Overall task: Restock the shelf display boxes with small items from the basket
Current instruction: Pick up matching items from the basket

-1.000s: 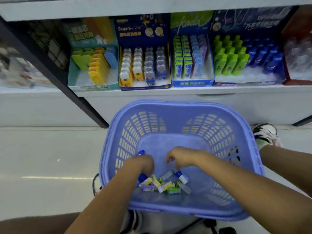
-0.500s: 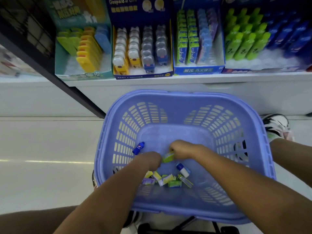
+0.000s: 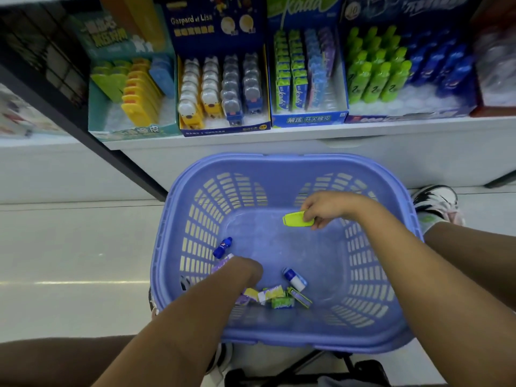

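A blue plastic basket point(image 3: 279, 160) stands below the shelf. My right hand point(image 3: 326, 208) is lifted over the basket's far side, shut on a flat lime-green item point(image 3: 296, 220). My left hand point(image 3: 245, 270) is low at the basket's left, fingers curled, with a purple and white packet point(image 3: 223, 264) poking out from its grip. A small blue bottle point(image 3: 222, 247) lies just beyond that hand. On the basket floor lie a blue and white bottle point(image 3: 294, 279) and several small green, yellow and purple packets point(image 3: 275, 297).
Display boxes line the white shelf: a teal box of yellow and green pieces point(image 3: 131, 129), a dark blue box of dog-shaped items point(image 3: 223, 129), a blue box of green packets point(image 3: 310, 118), a box of green and blue bottles point(image 3: 405, 115). A black post point(image 3: 83, 129) slants at left. A shoe point(image 3: 435, 202) shows at right.
My right hand has risen from the pile toward the far right of the basket with the lime-green item. My left hand shifted left, onto the purple packet.
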{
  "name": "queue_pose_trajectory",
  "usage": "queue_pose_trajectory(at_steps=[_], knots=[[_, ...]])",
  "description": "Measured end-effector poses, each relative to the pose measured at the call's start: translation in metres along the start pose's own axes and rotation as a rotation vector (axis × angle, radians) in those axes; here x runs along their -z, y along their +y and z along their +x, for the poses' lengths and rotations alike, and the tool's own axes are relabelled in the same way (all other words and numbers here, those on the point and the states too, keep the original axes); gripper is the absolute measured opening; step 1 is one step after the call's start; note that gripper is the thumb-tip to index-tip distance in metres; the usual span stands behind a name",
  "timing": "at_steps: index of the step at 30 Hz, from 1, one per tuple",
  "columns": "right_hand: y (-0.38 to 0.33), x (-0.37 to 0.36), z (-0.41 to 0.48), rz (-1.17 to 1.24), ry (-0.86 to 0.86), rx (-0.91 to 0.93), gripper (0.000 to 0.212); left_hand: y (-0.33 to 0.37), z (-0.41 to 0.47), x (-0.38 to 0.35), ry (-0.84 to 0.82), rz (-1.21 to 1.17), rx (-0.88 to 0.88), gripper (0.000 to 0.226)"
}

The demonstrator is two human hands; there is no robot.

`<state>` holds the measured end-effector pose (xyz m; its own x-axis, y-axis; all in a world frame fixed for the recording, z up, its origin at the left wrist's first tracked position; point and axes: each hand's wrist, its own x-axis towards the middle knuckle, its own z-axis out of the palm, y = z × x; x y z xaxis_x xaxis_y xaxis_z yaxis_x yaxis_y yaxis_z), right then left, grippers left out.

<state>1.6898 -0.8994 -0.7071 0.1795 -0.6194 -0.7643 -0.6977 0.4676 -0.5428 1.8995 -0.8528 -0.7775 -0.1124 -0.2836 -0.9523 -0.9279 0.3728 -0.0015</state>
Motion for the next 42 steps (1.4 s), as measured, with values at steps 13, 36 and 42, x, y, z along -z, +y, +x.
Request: queue_pose_trajectory(at_steps=[13,36,42], knots=[[-0.045,0.025,-0.068,0.23,0.301,0.262,0.024,-0.044,-0.051,0.071,0.513,-0.868,-0.233,0.04],[-0.379,-0.009,0.018,-0.581,0.783,0.756,0.025,-0.192,-0.163,0.065,1.323,-2.156,-0.513,0.011],[-0.388,-0.017,0.051,-0.587,0.8,0.654,0.024,-0.2,-0.15,0.06,1.306,-2.2,-0.504,0.015]])
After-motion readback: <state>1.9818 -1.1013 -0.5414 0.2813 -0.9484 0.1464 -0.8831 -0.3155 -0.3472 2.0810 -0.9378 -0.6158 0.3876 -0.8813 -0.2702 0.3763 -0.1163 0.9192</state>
